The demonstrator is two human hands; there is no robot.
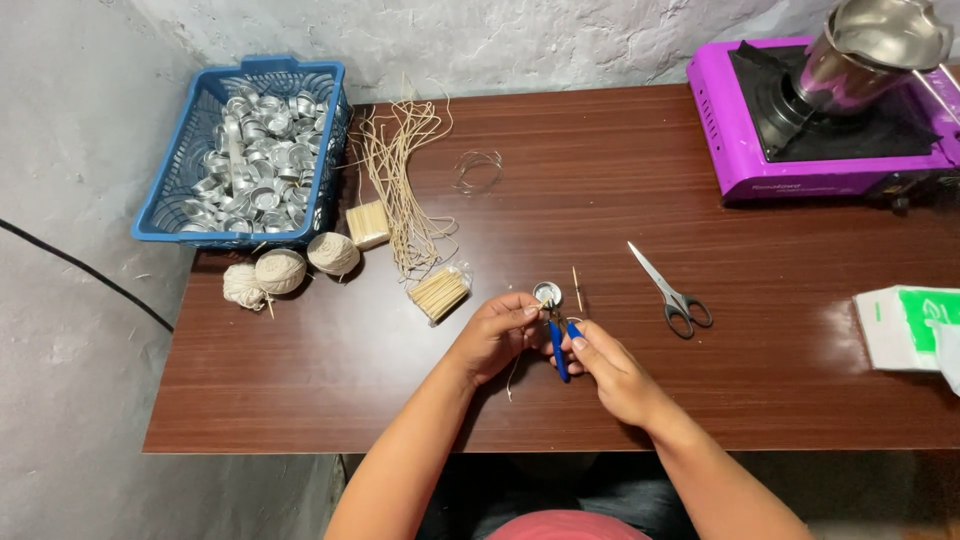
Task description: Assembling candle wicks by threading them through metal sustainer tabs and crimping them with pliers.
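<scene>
A small round metal cup (547,293) sits pinched in the fingertips of the left hand (497,333), above the middle of the table (780,400) toward its front edge. The right hand (605,362) is closed around blue-handled pliers (560,345), their tip at the cup. Grey scissors (672,291) lie just right; a blue basket (245,150) of cups occupies the back-left corner.
</scene>
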